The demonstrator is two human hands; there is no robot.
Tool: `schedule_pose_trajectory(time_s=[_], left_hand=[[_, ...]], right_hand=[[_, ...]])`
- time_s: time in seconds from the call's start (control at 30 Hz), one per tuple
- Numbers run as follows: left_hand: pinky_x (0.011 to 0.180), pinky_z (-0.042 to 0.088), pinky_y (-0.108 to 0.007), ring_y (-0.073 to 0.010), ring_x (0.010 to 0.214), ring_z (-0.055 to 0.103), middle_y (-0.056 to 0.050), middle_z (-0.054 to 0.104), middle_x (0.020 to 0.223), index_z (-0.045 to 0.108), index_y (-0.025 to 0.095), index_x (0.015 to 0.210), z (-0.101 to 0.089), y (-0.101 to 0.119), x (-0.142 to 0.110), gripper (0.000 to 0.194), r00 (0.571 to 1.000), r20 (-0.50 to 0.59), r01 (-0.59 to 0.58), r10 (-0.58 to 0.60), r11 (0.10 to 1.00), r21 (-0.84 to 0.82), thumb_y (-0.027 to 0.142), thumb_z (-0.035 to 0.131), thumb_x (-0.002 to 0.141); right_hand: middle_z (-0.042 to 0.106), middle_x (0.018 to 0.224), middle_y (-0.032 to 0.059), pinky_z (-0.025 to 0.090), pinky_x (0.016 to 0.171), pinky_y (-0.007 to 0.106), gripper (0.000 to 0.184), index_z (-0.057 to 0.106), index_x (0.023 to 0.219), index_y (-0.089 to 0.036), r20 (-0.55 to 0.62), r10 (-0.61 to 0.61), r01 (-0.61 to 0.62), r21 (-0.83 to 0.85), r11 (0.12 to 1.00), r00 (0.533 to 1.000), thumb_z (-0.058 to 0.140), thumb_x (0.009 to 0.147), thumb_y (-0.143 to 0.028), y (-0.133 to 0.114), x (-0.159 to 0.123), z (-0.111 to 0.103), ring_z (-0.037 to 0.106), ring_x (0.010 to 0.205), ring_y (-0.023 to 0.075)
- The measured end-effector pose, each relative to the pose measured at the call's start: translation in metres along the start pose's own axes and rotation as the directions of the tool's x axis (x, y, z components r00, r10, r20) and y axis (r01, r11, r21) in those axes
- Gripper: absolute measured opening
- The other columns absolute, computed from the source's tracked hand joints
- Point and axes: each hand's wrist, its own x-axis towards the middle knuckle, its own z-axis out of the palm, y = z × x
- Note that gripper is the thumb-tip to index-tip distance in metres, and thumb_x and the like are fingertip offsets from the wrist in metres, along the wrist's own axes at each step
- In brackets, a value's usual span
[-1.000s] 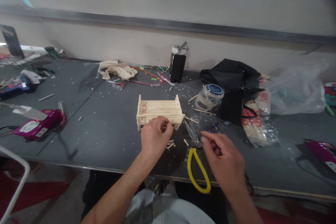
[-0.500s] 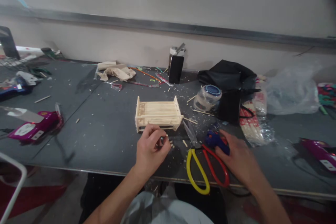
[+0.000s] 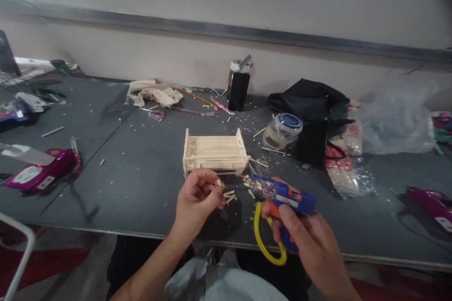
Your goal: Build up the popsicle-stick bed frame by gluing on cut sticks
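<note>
in the head view, grips a blue glue gun in the right hand, wrapped around the handle, with fingers by the orange trigger. points the speckled front end leftward, with the tip near the lower right corner of the small wooden stick frame; cannot tell whether touching it. pinches a tiny piece of wood between thumb and fingertips of the left hand, otherwise loosely curled, just in front of the frame. see the frame standing on the dark bench, right ahead of both hands. see short stick offcuts scattered between the hands, and scissors with a yellow handle lying partly hidden under the glue gun and right hand. farther back, find a clear jar with a blue lid to the right of the frame, a black phone propped upright against a container, a crumpled beige cloth to the left, and a black bag behind the jar
</note>
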Motion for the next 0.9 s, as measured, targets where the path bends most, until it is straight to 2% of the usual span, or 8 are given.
schedule_pose_trajectory(time_s=[0.07,0.2,0.37,0.53,0.63,0.73,0.8,0.9], left_hand=[[0.052,0.049,-0.022,-0.009,0.054,0.059,0.0,0.064,0.075,0.059,0.016,0.092,-0.003,0.001,-0.002,0.016,0.994,0.046,0.101,-0.095,0.982,-0.157,0.019,0.066,0.078],[0.053,0.05,-0.023,-0.0098,0.055,0.06,-0.003,0.066,0.076,0.064,0.014,0.09,-0.007,0.001,-0.006,0.015,0.971,0.116,0.235,-0.21,0.93,-0.284,0.017,0.069,0.076],[0.052,0.05,-0.023,-0.0109,0.057,0.06,-0.001,0.065,0.073,0.064,0.015,0.087,-0.008,0.0,-0.006,0.013,0.963,0.117,0.269,-0.244,0.91,-0.315,0.017,0.07,0.075],[0.054,0.05,-0.021,-0.0104,0.059,0.061,0.0,0.065,0.07,0.064,0.015,0.086,-0.001,-0.002,-0.006,0.014,0.979,0.012,0.201,-0.202,0.969,-0.145,0.021,0.07,0.075],[0.052,0.049,-0.019,-0.0092,0.057,0.06,0.0,0.065,0.072,0.065,0.016,0.085,0.006,-0.002,-0.002,0.013,0.99,-0.099,0.102,-0.096,0.994,0.051,0.023,0.069,0.075],[0.055,0.05,-0.02,-0.0103,0.06,0.061,-0.001,0.067,0.074,0.067,0.018,0.087,0.013,0.0,0.004,0.012,0.984,-0.16,-0.031,0.081,0.955,0.296,0.024,0.066,0.077],[0.059,0.051,-0.021,-0.0112,0.062,0.061,-0.001,0.068,0.076,0.067,0.019,0.088,0.016,0.0,0.007,0.011,0.973,-0.153,-0.098,0.172,0.91,0.403,0.023,0.064,0.079],[0.062,0.051,-0.021,-0.0112,0.065,0.062,0.0,0.068,0.077,0.067,0.02,0.088,0.014,0.0,0.007,0.01,0.963,-0.11,-0.163,0.248,0.852,0.497,0.021,0.061,0.08]], right_hand=[[0.068,0.091,0.0063,0.048,0.051,0.026,0.036,0.057,0.108,-0.017,-0.004,0.024,-0.023,0.041,0.999,1.0,0.049,0.088,-0.047,-0.004,0.003,0.01,0.054,0.05,0.0112],[0.068,0.087,0.0061,0.045,0.047,0.025,0.034,0.058,0.101,-0.018,-0.006,0.045,-0.044,0.066,0.997,0.999,0.051,0.087,-0.048,-0.008,0.006,0.015,0.053,0.05,0.0111],[0.068,0.092,0.0063,0.048,0.051,0.025,0.039,0.054,0.117,-0.018,0.059,0.033,-0.037,0.076,0.996,0.998,0.049,0.089,-0.045,0.001,0.001,0.007,0.054,0.053,0.0112],[0.068,0.095,0.0065,0.05,0.055,0.027,0.045,0.046,0.129,-0.02,0.027,-0.002,0.002,-0.002,1.0,1.0,0.049,0.09,-0.042,0.012,-0.004,-0.003,0.056,0.055,0.0124],[0.069,0.094,0.0068,0.051,0.056,0.027,0.045,0.048,0.128,-0.019,0.015,-0.028,0.028,-0.026,0.999,1.0,0.048,0.09,-0.043,0.012,-0.005,-0.002,0.057,0.054,0.0126],[0.07,0.092,0.006,0.051,0.056,0.027,0.042,0.053,0.123,-0.019,-0.025,-0.047,0.046,-0.037,0.998,0.999,0.049,0.089,-0.044,0.009,-0.004,0.003,0.057,0.054,0.0127],[0.07,0.09,0.0053,0.051,0.056,0.027,0.041,0.053,0.122,-0.02,-0.044,-0.063,0.06,-0.054,0.997,0.997,0.049,0.09,-0.044,0.008,-0.003,0.006,0.058,0.054,0.0128],[0.069,0.096,0.006,0.052,0.058,0.027,0.045,0.046,0.132,-0.022,-0.02,-0.106,0.103,-0.125,0.987,0.994,0.046,0.091,-0.042,0.007,0.0,0.011,0.06,0.059,0.0138]])
